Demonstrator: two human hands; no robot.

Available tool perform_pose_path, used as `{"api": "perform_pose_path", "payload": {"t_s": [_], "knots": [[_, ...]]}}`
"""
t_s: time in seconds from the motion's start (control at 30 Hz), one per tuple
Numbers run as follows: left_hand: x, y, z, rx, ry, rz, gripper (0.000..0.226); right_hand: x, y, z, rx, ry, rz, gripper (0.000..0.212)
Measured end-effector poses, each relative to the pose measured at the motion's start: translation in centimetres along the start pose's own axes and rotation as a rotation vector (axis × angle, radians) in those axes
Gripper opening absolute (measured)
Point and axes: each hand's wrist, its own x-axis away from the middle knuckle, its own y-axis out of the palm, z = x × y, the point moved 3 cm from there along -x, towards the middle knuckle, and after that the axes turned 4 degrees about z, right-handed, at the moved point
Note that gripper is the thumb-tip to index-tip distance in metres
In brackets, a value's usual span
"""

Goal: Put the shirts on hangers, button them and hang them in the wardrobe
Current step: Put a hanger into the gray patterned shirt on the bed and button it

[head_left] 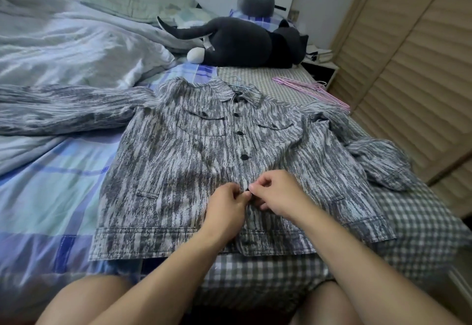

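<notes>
A grey streaked shirt [178,161] with black buttons lies flat, front up, on the bed, collar pointing away from me. A light blue hanger hook [237,81] sticks out at the collar. Several upper buttons look fastened. My left hand [226,203] and my right hand [277,192] meet on the front placket low on the shirt. Both pinch the fabric edges around a small black button [247,193] between their fingertips. The shirt's left sleeve stretches out to the left and the other sleeve is bunched at the right.
Pink hangers [310,89] lie on the bed's right edge, behind the shirt. A dark plush cat [242,43] and a crumpled duvet [63,43] sit further back. Slatted wardrobe doors [408,69] stand on the right. My bare knees are at the bottom.
</notes>
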Motion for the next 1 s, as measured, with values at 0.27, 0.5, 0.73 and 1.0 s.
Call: {"api": "perform_pose_path", "payload": {"t_s": [0.27, 0.5, 0.73, 1.0], "knots": [[0.3, 0.0, -0.1, 0.196, 0.029, 0.014, 0.015, 0.5, 0.2, -0.4, -0.257, 0.069, 0.052, 0.013], [0.0, -0.7, 0.0, -0.104, 0.169, 0.196, 0.013, -0.6, 0.4, -1.0, -0.454, 0.315, -0.033, 0.004], [-2.8, -2.3, -0.1, -0.048, -0.121, 0.096, 0.037, 1.2, 1.0, 0.6, -0.237, 0.074, -0.029, 0.008], [1.7, -4.2, 1.2, -0.412, 0.125, -0.209, 0.008, 7.4, 0.8, 8.5, 0.602, -0.420, -0.197, 0.101]]}}
